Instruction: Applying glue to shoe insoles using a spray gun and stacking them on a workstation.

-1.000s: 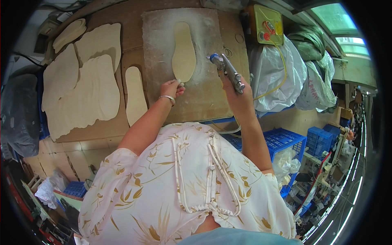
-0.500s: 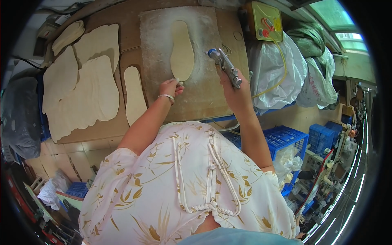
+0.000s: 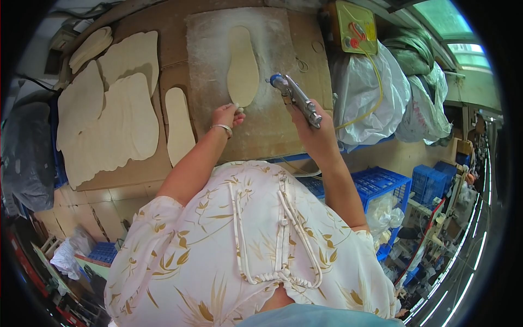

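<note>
Insole (image 3: 243, 68) looks light, kinda bendy, so edge-grab it: left hand (image 3: 226, 115) pinches its near end, right hand (image 3: 315, 132) grips spray gun (image 3: 298, 99) right of it.

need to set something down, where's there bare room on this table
The dusty board has bare room low down, between the left hand and the right hand with the spray gun. So does the brown cardboard above the narrow insole, bordered by overlapping cream pieces and the board. It is crowded at left, under those pieces, and at right, with plastic bags.
</note>
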Demonstrator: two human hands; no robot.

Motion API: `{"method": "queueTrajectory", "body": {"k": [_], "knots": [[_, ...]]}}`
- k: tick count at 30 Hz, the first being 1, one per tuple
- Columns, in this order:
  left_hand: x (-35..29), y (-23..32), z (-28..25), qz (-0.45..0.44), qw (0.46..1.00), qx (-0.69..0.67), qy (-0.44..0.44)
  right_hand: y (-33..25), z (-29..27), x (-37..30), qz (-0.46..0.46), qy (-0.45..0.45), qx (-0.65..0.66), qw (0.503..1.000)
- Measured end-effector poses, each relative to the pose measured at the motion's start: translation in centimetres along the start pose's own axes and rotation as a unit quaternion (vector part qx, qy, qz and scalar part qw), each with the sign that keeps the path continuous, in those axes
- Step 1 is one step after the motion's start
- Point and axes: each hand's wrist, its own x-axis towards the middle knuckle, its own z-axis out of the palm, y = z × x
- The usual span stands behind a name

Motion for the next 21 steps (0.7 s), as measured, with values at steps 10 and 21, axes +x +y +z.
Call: {"method": "queueTrajectory", "body": {"k": [10,21], "knots": [[-0.4,0.2,0.2,0.001,1.000,0.003,0.005,0.0,-0.6,-0.8,0.019,-0.012,-0.009,1.000],[-0.7,0.3,0.4,0.005,1.000,0.004,0.008,-0.1,-1.0,-1.5,0.068,-0.014,-0.001,0.998]]}}
